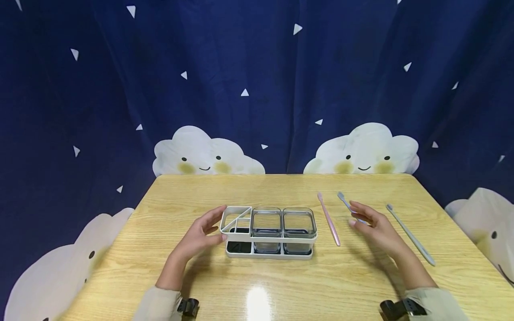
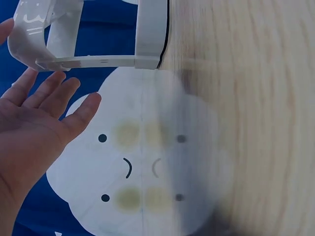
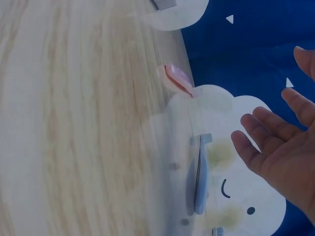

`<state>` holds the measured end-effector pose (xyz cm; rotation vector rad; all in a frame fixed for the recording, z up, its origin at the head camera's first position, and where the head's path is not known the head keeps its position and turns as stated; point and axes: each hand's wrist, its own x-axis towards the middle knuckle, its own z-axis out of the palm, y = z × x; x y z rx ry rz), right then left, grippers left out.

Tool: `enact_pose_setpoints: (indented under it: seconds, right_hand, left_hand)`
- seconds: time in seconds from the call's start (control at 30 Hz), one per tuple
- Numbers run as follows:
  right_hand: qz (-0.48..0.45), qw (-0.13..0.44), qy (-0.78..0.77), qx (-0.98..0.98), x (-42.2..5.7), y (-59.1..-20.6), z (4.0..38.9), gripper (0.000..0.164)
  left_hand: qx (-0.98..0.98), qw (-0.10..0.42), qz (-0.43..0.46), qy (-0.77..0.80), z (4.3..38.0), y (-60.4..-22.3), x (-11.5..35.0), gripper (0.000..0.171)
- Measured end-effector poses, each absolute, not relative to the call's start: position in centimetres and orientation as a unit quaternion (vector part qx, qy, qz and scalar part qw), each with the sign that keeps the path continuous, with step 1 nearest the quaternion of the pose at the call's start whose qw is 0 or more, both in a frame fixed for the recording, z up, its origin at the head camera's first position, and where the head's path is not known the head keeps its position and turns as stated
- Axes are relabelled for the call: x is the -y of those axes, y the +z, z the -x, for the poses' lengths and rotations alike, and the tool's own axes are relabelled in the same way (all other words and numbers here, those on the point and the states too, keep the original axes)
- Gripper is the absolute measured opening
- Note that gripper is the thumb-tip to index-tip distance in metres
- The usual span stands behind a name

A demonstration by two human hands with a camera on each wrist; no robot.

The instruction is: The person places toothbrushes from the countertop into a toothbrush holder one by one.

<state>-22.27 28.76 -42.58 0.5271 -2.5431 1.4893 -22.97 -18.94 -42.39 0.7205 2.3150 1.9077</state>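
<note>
A white toothbrush holder stands upright on the table, with slanted dividers at its left end and two clear square cups set side by side in it. My left hand is at that left end, index finger by the back corner and thumb by the front one. The left wrist view has its fingers nearly straight, fingertips right at the holder's edge. My right hand hovers with loosely bent fingers above a blue toothbrush, partly hiding it. It holds nothing.
A pink toothbrush lies between the holder and my right hand. Further right lies a grey-blue toothbrush. Behind the wooden table hangs a dark blue curtain with white clouds and triangles.
</note>
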Motion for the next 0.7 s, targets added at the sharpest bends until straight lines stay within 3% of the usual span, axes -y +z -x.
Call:
enact_pose_setpoints:
  seconds: [0.3,0.7]
  right_hand:
    - [-0.173,0.066,0.533,0.826,-28.4,-42.7,22.8,0.051]
    - [-0.177,0.051,0.562,0.807,-28.4,-43.5,23.9,0.054]
  left_hand:
    - [-0.71,0.065,-0.229,0.662,23.0,-42.2,18.5,0.07]
    - [-0.723,0.078,-0.221,0.65,23.3,-42.1,18.5,0.069]
